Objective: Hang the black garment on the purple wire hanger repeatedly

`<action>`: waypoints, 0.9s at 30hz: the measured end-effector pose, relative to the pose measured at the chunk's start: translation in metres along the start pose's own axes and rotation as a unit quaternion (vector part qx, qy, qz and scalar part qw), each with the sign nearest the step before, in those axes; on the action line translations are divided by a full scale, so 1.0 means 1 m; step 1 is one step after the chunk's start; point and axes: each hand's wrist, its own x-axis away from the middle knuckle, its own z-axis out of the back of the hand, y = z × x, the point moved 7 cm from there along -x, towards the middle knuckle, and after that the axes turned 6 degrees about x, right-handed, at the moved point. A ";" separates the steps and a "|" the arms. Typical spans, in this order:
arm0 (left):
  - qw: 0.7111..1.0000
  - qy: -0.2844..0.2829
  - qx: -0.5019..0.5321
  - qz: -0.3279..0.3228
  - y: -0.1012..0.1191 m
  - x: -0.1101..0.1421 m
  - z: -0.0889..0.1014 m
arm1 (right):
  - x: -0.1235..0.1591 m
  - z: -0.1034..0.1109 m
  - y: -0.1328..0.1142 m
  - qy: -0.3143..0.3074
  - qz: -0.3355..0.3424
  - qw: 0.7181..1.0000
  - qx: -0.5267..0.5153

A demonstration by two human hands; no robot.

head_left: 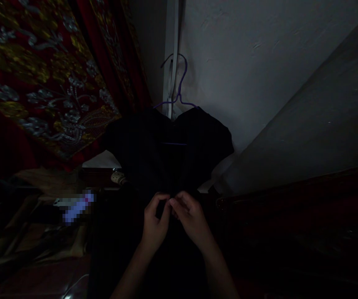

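A black short-sleeved garment [141, 149] with an open V-shaped neck hangs from a thin purple hanger [180, 89]. At the bottom of the neck opening, both hands meet at the garment's front. My left hand [156, 218] pinches there with thumb and forefinger. Close against it, my right hand [189, 214] is also closed, its thumb and forefinger together. Both seem to grip the front edges of the black garment. Any button or other small part between the fingertips is too dark to make out.
At upper left hangs a red cloth [57, 74] with gold and silver embroidery. A pale strap [175, 41] runs down behind the hanger's hook. Wooden furniture [7, 236] stands at lower left on a tiled floor [48, 278]. A grey wall [244, 74] is behind.
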 end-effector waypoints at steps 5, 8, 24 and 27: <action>1.000 0.001 -0.010 -0.019 0.003 -0.002 0.004 | -0.002 0.000 -0.006 0.024 0.031 0.999 0.036; 1.000 -0.004 -0.007 -0.028 0.004 -0.003 0.006 | 0.000 0.000 -0.009 0.034 0.037 0.998 0.042; 0.997 -0.028 -0.054 -0.039 -0.012 -0.002 -0.011 | -0.068 0.022 -0.047 0.050 -0.071 0.961 -0.264; 0.996 -0.044 -0.064 -0.038 -0.023 -0.001 -0.016 | -0.105 0.040 -0.094 0.071 -0.038 0.958 -0.275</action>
